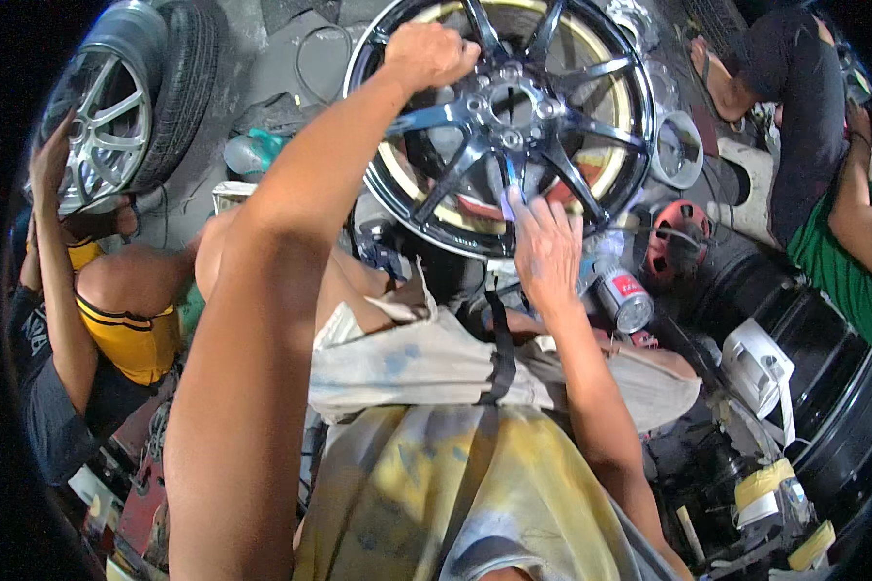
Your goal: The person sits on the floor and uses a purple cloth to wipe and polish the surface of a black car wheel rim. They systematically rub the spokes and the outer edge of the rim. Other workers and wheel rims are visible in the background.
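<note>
A dark glossy multi-spoke wheel rim point(426, 118) with a bright outer lip stands tilted in front of me. At its upper left, my left hand point(430, 54) is closed over the spoke area, fingers curled under. What those fingers grip is hidden. My right hand point(549, 254) reaches to the lower edge of the rim. Its fingers are stretched out and touch the lowest spoke. Through the gaps between the spokes, a cream-coloured ring and some red show behind.
Left, another person's hand point(50, 160) is by a silver wheel point(116, 116) and a tyre point(186, 107). A can point(627, 300) and a red round object point(678, 237) lie right of my knees. Black drum-like objects point(804, 329) and a person in green point(848, 261) are further right.
</note>
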The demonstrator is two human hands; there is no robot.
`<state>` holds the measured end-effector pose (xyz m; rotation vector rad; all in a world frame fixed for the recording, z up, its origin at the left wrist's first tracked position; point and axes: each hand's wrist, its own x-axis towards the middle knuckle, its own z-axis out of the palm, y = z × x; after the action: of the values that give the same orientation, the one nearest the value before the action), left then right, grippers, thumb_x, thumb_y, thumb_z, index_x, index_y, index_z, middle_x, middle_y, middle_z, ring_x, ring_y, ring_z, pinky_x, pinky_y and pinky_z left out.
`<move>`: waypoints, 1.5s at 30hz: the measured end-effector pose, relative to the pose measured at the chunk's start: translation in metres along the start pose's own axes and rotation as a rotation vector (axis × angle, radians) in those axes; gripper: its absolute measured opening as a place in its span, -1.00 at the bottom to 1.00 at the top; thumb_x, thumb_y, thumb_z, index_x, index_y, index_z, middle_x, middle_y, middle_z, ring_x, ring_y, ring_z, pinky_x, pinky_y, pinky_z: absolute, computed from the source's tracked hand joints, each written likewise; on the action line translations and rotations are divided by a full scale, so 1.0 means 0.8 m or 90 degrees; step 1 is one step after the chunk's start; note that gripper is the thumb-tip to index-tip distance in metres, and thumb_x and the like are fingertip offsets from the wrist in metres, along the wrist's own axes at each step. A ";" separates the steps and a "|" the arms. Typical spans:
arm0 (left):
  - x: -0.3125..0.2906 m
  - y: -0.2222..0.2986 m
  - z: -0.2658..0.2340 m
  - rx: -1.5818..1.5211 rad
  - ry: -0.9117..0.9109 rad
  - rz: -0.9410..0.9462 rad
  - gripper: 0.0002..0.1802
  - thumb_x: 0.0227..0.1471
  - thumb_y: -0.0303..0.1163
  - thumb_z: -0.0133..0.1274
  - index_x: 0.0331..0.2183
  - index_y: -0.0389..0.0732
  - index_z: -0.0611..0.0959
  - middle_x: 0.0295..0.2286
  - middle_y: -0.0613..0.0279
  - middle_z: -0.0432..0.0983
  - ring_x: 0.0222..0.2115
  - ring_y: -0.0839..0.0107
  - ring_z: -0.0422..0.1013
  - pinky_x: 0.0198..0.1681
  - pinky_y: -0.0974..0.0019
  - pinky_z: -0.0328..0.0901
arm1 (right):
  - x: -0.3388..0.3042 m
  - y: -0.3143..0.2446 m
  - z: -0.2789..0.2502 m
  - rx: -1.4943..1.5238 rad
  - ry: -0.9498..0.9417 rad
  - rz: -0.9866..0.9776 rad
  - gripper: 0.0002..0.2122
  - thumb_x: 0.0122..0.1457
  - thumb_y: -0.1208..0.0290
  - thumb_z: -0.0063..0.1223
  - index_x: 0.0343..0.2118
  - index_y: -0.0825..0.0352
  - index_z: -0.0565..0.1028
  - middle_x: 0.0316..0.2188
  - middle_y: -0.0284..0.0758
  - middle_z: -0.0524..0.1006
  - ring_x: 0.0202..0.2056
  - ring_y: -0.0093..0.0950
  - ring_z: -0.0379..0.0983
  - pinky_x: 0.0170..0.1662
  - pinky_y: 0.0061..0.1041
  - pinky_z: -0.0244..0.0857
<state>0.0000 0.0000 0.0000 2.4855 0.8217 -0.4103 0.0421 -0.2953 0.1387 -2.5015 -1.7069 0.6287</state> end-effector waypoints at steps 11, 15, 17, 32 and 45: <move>0.047 -0.074 -0.098 0.173 0.086 -0.027 -0.31 0.20 0.10 -0.28 -0.31 -0.24 0.77 -0.28 -0.06 0.67 -0.18 0.05 0.60 -0.05 0.04 0.44 | 0.130 -0.023 0.059 0.104 0.219 -0.063 -0.57 0.06 0.58 0.04 0.05 0.29 0.53 -0.31 -0.27 0.47 -0.24 -0.25 0.40 -0.23 -0.24 0.13; 0.046 -0.082 -0.092 0.175 0.093 -0.010 -0.31 0.20 0.10 -0.29 -0.32 -0.24 0.78 -0.28 -0.06 0.68 -0.20 0.04 0.60 -0.05 0.04 0.44 | 0.118 -0.027 0.065 0.098 0.215 -0.040 -0.57 0.08 0.58 0.03 0.07 0.28 0.52 -0.31 -0.27 0.47 -0.22 -0.26 0.40 -0.22 -0.23 0.13; 0.046 -0.078 -0.095 0.175 0.083 -0.027 -0.31 0.20 0.09 -0.29 -0.32 -0.24 0.78 -0.27 -0.07 0.67 -0.20 0.04 0.60 -0.05 0.04 0.44 | 0.105 -0.030 0.065 0.079 0.165 -0.009 -0.56 0.09 0.57 0.04 0.09 0.29 0.50 -0.30 -0.27 0.47 -0.21 -0.26 0.40 -0.21 -0.23 0.14; 0.046 -0.083 -0.094 0.181 0.090 -0.017 -0.33 0.19 0.08 -0.29 -0.31 -0.22 0.78 -0.28 -0.09 0.67 -0.21 0.04 0.61 -0.09 0.00 0.46 | 0.125 -0.033 0.074 0.060 0.248 -0.007 -0.59 0.14 0.53 0.04 0.10 0.29 0.50 -0.32 -0.29 0.46 -0.22 -0.28 0.40 -0.19 -0.23 0.16; 0.043 -0.076 -0.101 0.174 0.078 -0.036 -0.31 0.19 0.08 -0.30 -0.34 -0.24 0.78 -0.28 -0.10 0.67 -0.19 0.03 0.60 -0.05 0.04 0.43 | 0.128 -0.029 0.077 0.074 0.231 0.015 -0.57 0.13 0.54 0.04 0.12 0.26 0.50 -0.32 -0.30 0.48 -0.20 -0.28 0.40 -0.19 -0.21 0.13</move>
<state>-0.0005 0.1017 0.0314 2.7671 0.9410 -0.4165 0.0312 -0.2053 0.0573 -2.3766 -1.4676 0.2440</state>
